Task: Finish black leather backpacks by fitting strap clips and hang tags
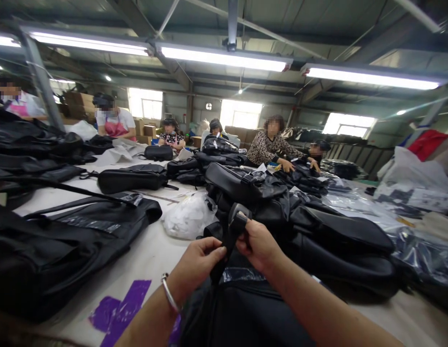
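Observation:
A black strap (230,236) rises from a black bag (256,313) that lies right in front of me. My left hand (202,258), with a metal bangle at its wrist, pinches the strap low down between thumb and fingers. Higher up, my right hand (259,243) grips the strap's looped upper part, its fingers closed around it. A shiny clear strip shows on the bag just below my hands. The far side of the strap is hidden by my fingers.
Black bags (339,241) are heaped to the right and ahead. A large black bag (82,241) lies left. A clear plastic bag of white pieces (190,217) sits near my hands; purple tape (124,308) sticks to the table. Several people work across the table.

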{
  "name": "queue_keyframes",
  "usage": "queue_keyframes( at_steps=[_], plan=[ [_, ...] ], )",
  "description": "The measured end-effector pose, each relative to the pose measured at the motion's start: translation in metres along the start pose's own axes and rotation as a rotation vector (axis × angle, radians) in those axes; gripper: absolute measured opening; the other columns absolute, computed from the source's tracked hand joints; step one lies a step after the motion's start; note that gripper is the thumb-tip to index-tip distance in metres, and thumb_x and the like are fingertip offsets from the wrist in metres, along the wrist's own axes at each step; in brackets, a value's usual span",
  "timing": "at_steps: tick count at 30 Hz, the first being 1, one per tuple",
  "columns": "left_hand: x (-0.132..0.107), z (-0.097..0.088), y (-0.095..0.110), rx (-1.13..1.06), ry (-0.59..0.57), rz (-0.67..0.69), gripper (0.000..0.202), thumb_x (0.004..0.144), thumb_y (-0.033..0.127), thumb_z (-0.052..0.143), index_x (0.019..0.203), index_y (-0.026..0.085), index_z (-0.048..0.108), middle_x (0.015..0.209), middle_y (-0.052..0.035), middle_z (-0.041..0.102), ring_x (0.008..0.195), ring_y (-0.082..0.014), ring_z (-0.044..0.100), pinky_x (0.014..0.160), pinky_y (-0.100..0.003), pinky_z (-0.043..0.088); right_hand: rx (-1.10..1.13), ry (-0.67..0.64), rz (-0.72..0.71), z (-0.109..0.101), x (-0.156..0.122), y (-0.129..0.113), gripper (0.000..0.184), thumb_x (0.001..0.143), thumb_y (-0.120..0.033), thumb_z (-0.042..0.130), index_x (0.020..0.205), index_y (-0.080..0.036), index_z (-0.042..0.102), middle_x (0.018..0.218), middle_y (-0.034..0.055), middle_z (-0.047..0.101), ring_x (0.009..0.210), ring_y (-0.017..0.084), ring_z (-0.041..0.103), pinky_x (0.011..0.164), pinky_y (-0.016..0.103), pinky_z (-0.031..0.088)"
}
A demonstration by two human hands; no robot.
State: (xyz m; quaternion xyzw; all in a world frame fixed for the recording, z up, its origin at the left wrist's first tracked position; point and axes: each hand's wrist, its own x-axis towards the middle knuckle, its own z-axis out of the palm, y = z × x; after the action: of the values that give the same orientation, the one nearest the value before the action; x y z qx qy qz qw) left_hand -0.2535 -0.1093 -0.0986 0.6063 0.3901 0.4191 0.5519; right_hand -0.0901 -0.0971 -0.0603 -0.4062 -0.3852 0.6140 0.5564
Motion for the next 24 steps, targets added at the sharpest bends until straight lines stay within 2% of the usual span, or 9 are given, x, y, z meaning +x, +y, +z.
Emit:
queue_keyframes(
  at_steps=[4, 10, 15, 20, 24],
  plan=[
    [-0.001, -0.009, -0.010, 0.008, -0.082, -0.039, 0.026, 0.080, 0.039, 0.066, 0.075, 0.014, 0.068, 0.070, -0.0014, 0.063, 0.065, -0.0131, 0.052, 0.062, -0.023, 0.038, 0.032, 0.019, -0.018, -0.001, 0.006, -0.014, 0.041, 0.072, -0.047, 0.073, 0.067, -0.018, 0.045, 0.047, -0.0078, 0.041, 0.034, 0.003, 0.034, 0.032, 0.015, 0.017],
    [-0.012, -0.018, -0.024, 0.028, -0.085, -0.117, 0.031, 0.076, 0.043, 0.068, 0.074, 0.013, 0.069, 0.066, -0.0010, 0.060, 0.064, -0.0133, 0.049, 0.062, -0.025, 0.036, 0.057, 0.053, 0.004, -0.001, 0.019, -0.011, 0.039, 0.072, -0.047, 0.074, 0.070, -0.017, 0.048, 0.047, -0.0072, 0.043, 0.034, 0.004, 0.035, 0.031, 0.014, 0.018],
    [-0.013, -0.015, -0.026, 0.051, -0.144, -0.149, 0.035, 0.077, 0.046, 0.063, 0.079, 0.013, 0.071, 0.070, -0.0017, 0.060, 0.067, -0.0144, 0.049, 0.065, -0.026, 0.036, 0.053, 0.070, 0.003, 0.008, 0.023, -0.009, 0.039, 0.072, -0.047, 0.074, 0.069, -0.018, 0.047, 0.046, -0.0071, 0.043, 0.034, 0.005, 0.036, 0.030, 0.013, 0.019],
    [-0.009, -0.012, -0.042, 0.157, -0.067, -0.165, 0.025, 0.071, 0.036, 0.064, 0.058, 0.015, 0.061, 0.056, 0.0035, 0.046, 0.060, -0.0130, 0.040, 0.060, -0.027, 0.029, 0.025, 0.112, -0.030, 0.008, 0.031, -0.014, 0.037, 0.074, -0.043, 0.073, 0.066, -0.017, 0.048, 0.047, -0.0056, 0.046, 0.034, 0.005, 0.038, 0.029, 0.013, 0.022],
    [-0.011, -0.013, -0.048, 0.137, -0.037, -0.193, 0.031, 0.073, 0.041, 0.063, 0.058, 0.016, 0.056, 0.054, 0.0055, 0.040, 0.058, -0.0119, 0.035, 0.058, -0.027, 0.026, 0.040, 0.176, -0.082, -0.001, 0.042, -0.023, 0.036, 0.076, -0.039, 0.073, 0.066, -0.017, 0.046, 0.047, -0.0066, 0.045, 0.036, 0.004, 0.039, 0.031, 0.012, 0.027]
  ],
)
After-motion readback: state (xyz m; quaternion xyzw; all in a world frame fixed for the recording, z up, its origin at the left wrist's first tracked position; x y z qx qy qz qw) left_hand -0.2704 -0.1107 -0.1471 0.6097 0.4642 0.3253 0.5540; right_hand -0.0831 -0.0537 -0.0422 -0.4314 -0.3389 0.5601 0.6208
